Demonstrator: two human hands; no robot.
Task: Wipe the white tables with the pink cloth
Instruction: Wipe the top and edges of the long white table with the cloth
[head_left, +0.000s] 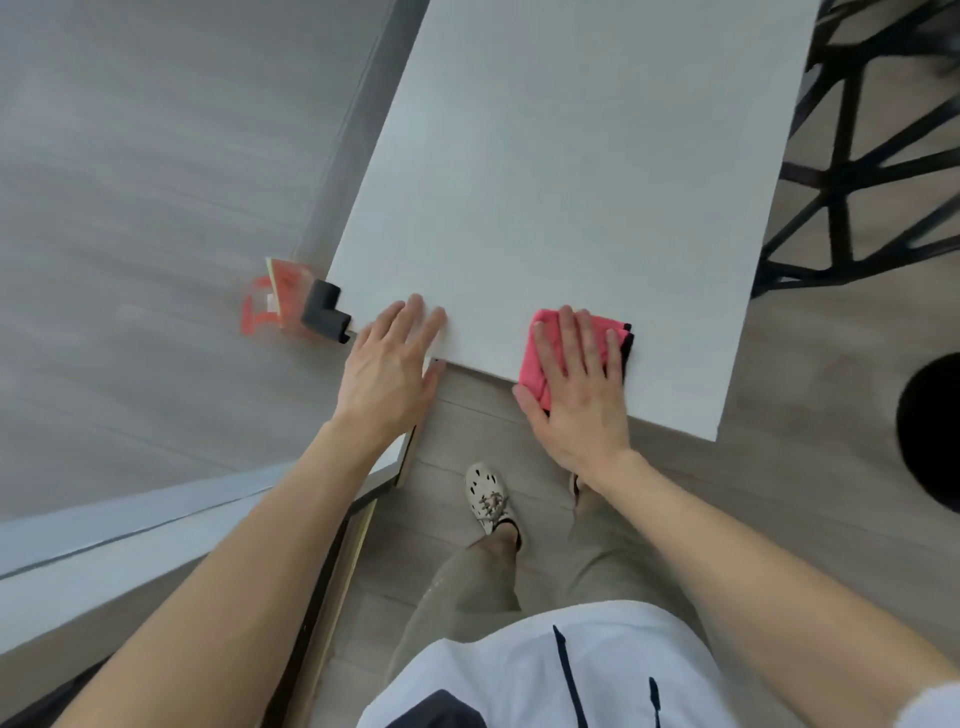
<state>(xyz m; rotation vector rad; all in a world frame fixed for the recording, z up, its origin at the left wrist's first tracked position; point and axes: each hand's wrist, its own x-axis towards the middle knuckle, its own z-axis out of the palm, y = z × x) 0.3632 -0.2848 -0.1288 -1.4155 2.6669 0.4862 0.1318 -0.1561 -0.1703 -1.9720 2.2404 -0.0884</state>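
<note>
A white table (561, 171) stretches away from me in the middle of the view. A folded pink cloth (540, 358) with a dark trim lies at the table's near edge. My right hand (576, 384) presses flat on the cloth with straight fingers. My left hand (389, 364) rests flat on the table's near left corner, fingers straight and holding nothing.
A black foam corner guard (322, 309) caps the table's left corner, with an orange item (275, 301) behind it on the floor. A black wire-frame chair (872, 150) stands to the right. A round black object (935, 426) sits at the right edge. A second pale surface (130, 525) lies at my lower left.
</note>
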